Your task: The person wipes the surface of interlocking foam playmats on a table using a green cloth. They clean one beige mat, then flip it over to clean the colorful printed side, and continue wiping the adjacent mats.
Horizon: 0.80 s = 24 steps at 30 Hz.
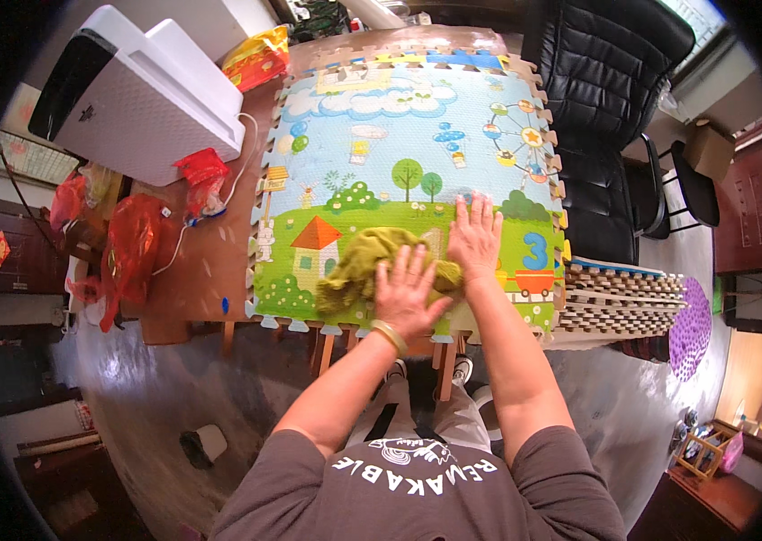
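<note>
A printed foam puzzle mat (394, 162) with interlocking edges lies flat on a brown table. My left hand (409, 294), with a pale bangle at the wrist, rests palm down and fingers spread on a crumpled olive-green cloth (360, 267). The cloth lies bunched on the mat's lower half, right of the printed orange-roofed house. Flat against the mat, just right of the cloth, is my right hand (475, 233), holding nothing. Its fingertips reach the border between printed grass and sky.
Stacked foam mats (617, 297) stand at the right, beside a black padded chair (597, 135). On the table's left are a white appliance (158, 108) with a cord and red plastic bags (134, 233). A yellow-and-red package (258, 57) sits farther back.
</note>
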Each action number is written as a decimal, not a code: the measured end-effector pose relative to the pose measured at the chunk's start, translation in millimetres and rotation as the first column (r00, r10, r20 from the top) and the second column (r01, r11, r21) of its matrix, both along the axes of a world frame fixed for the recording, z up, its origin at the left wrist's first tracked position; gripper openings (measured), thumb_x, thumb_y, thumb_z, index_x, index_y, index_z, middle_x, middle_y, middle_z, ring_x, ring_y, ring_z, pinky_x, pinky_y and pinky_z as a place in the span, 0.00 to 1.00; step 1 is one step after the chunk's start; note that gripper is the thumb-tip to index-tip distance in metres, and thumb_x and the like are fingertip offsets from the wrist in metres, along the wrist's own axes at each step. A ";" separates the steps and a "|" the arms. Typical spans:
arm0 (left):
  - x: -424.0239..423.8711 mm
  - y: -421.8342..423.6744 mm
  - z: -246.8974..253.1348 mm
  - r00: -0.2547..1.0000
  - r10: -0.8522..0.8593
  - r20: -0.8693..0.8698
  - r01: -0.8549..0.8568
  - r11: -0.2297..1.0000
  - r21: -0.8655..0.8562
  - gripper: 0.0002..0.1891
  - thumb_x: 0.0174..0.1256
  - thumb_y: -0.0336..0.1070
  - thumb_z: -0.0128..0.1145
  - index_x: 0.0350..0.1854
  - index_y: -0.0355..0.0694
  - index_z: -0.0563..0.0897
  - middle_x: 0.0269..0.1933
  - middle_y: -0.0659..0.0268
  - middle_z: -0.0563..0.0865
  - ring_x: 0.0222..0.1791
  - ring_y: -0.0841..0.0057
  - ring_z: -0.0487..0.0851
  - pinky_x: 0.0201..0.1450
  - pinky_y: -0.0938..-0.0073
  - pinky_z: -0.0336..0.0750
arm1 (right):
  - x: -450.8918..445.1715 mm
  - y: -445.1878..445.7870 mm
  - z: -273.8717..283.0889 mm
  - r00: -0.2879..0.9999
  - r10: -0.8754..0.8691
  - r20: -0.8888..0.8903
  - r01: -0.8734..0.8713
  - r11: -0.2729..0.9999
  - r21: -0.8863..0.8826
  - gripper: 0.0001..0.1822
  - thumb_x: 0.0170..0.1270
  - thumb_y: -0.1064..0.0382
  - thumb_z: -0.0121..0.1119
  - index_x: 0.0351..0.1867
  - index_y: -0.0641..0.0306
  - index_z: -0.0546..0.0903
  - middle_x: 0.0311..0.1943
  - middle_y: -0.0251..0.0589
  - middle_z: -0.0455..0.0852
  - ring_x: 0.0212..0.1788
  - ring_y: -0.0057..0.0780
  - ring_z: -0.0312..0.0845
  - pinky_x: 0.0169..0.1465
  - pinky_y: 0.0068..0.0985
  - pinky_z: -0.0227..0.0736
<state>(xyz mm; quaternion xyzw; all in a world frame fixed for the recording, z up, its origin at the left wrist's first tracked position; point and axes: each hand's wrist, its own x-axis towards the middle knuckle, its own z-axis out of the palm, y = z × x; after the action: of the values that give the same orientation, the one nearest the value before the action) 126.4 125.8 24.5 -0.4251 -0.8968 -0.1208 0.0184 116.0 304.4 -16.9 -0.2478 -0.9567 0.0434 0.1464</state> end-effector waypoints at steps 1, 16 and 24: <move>5.3 -0.5 0.0 0.999 -0.033 0.009 0.033 0.999 0.001 0.31 0.63 0.61 0.53 0.64 0.47 0.75 0.76 0.60 0.62 0.76 0.60 0.56 0.72 0.42 0.47 | -1.0 -1.0 -3.1 1.000 0.016 -0.022 -0.016 1.000 -0.008 0.27 0.66 0.54 0.53 0.67 0.51 0.71 0.72 0.46 0.63 0.75 0.46 0.53 0.74 0.46 0.46; -88.1 -144.2 5.7 0.914 0.401 -0.066 -0.405 0.911 -0.074 0.32 0.62 0.49 0.57 0.71 0.55 0.68 0.78 0.63 0.56 0.78 0.63 0.52 0.75 0.42 0.43 | 0.2 -7.9 15.6 0.999 0.016 0.046 -0.014 0.999 -0.053 0.26 0.68 0.56 0.49 0.68 0.55 0.70 0.73 0.44 0.62 0.76 0.44 0.50 0.75 0.45 0.42; 9.8 -80.4 0.8 0.987 0.067 0.146 -0.061 0.997 -0.041 0.33 0.62 0.48 0.55 0.72 0.53 0.67 0.79 0.63 0.52 0.79 0.64 0.48 0.76 0.45 0.39 | -1.1 -5.9 13.7 0.996 0.012 0.086 -0.010 1.000 -0.024 0.27 0.68 0.56 0.49 0.68 0.54 0.69 0.73 0.44 0.61 0.76 0.44 0.50 0.75 0.45 0.43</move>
<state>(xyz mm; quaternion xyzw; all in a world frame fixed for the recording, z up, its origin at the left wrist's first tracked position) 136.2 45.4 25.2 -0.3863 -0.9110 -0.1348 -0.0516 115.0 298.5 -3.2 -0.2460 -0.9629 0.0445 0.1018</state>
